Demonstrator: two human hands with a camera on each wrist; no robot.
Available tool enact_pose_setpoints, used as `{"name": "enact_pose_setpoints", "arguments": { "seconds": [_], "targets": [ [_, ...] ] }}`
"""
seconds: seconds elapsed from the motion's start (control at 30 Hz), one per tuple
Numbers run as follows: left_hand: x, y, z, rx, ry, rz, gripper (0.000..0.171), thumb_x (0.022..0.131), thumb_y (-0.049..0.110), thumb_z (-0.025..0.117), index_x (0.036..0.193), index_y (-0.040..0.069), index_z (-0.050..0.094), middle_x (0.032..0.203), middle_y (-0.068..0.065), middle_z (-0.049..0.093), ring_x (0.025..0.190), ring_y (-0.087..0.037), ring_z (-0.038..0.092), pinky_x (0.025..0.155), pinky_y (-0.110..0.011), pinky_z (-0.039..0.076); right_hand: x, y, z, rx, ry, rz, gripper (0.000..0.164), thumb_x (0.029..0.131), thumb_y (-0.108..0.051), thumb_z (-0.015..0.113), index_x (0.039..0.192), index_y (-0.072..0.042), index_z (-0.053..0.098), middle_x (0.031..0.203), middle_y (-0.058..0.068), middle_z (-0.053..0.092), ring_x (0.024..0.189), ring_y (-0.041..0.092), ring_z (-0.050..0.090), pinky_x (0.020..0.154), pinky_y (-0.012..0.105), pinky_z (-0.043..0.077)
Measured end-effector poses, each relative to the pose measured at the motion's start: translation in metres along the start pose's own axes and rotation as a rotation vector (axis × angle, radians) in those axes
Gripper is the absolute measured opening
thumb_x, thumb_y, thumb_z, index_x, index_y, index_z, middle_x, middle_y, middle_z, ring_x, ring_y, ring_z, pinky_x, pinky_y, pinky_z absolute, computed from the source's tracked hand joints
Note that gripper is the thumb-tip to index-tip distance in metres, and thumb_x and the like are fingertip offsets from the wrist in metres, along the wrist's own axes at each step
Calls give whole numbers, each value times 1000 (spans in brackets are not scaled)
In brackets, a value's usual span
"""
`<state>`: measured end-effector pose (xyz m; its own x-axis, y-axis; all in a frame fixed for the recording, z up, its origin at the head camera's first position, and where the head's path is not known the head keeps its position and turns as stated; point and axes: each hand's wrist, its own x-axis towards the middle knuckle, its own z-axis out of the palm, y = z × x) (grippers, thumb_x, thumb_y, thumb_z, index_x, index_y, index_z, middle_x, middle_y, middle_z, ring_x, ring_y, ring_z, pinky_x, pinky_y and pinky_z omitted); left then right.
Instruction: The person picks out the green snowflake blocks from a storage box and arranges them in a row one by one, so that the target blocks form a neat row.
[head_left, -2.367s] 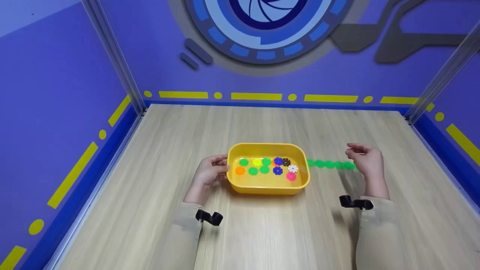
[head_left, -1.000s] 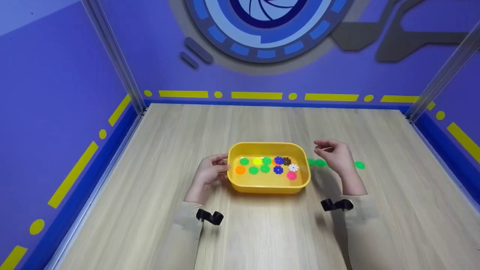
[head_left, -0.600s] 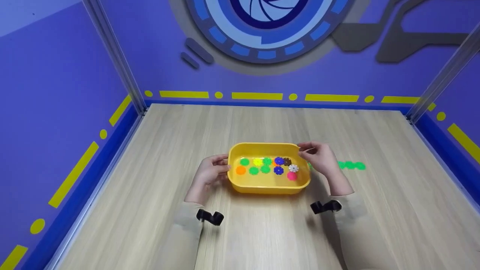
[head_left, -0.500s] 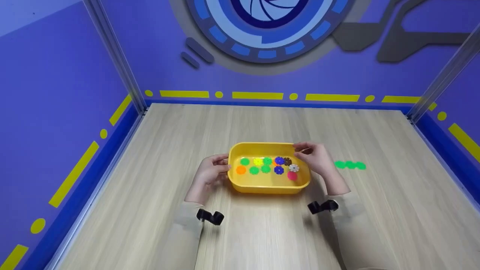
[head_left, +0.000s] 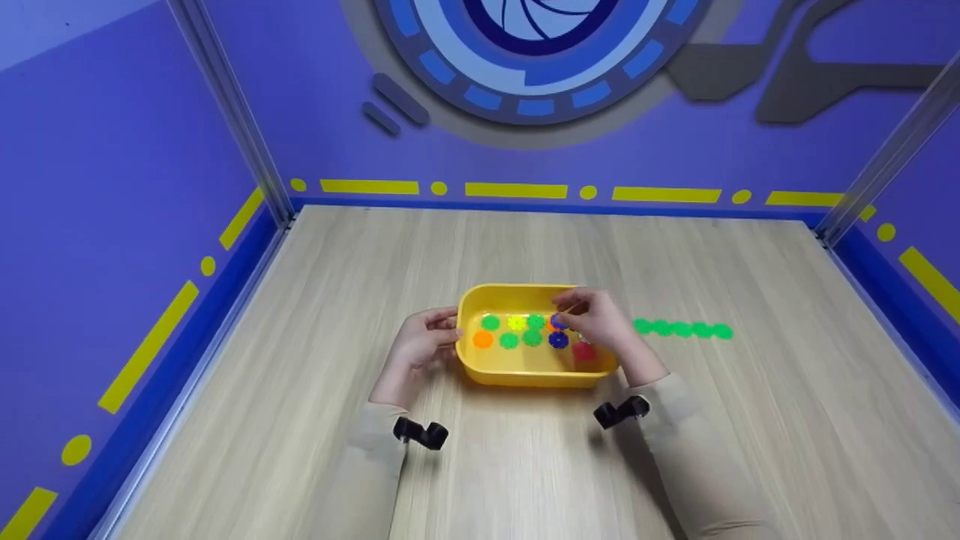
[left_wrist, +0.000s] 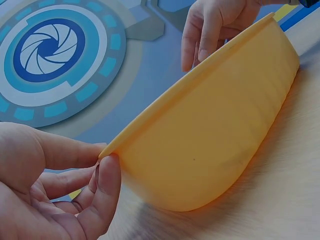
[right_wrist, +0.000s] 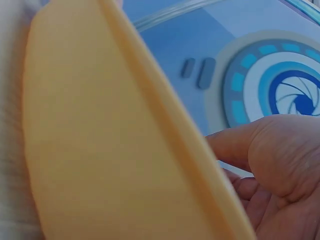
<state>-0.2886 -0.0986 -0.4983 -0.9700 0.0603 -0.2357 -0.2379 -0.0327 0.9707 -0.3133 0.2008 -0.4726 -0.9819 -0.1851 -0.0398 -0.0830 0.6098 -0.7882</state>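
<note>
A yellow plastic bin stands on the table, with flower-shaped plastic discs on its floor. My left hand pinches the bin's left rim between thumb and fingers, plainly seen in the left wrist view. Over the bin's right side, my right hand reaches past the rim with loosely bent fingers, and nothing shows between them. Its fingertips overlap a blue disc. Near it lie another blue disc and a pink disc; the white one is mostly hidden by the hand, the brown one too.
Farther left in the bin are a yellow disc, an orange disc and several green ones. A straight row of green discs lies on the wooden table right of the bin. Blue-purple panels border the table.
My right hand has moved left from the row's right end, across the row, to over the bin. The row's right end, earlier behind that hand, now shows. My left hand stays at the rim.
</note>
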Motion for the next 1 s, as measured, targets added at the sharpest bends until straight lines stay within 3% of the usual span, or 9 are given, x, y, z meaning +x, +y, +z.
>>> {"name": "enact_pose_setpoints", "arguments": {
  "seconds": [0.3, 0.53, 1.0],
  "targets": [
    [0, 0, 0, -5, 3, -8, 47, 91, -8, 68, 137, -3, 62, 106, -11, 66, 73, -11, 63, 64, -25, 57, 5, -5, 21, -134, -89, -92, 24, 90, -4, 75, 114, -3, 75, 113, 14, 75, 99, 26, 69, 84, 37, 60],
    [-2, 1, 0, -25, -8, -12, 47, 91, -7, 68, 137, -3, 61, 102, -7, 64, 72, -11, 63, 65, -26, 58, 7, -4, 31, -234, -176, -148, 27, 88, -1, 76, 115, -5, 75, 111, 10, 75, 98, 24, 67, 94, 43, 56],
    [-3, 1, 2, -51, 9, -31, 48, 90, -8, 68, 137, -2, 62, 104, -8, 66, 72, -12, 63, 66, -27, 58, 7, -3, 40, -353, -214, -173, 27, 86, -1, 79, 111, -10, 77, 103, 7, 72, 92, 21, 63, 93, 42, 58]
  ]
}}
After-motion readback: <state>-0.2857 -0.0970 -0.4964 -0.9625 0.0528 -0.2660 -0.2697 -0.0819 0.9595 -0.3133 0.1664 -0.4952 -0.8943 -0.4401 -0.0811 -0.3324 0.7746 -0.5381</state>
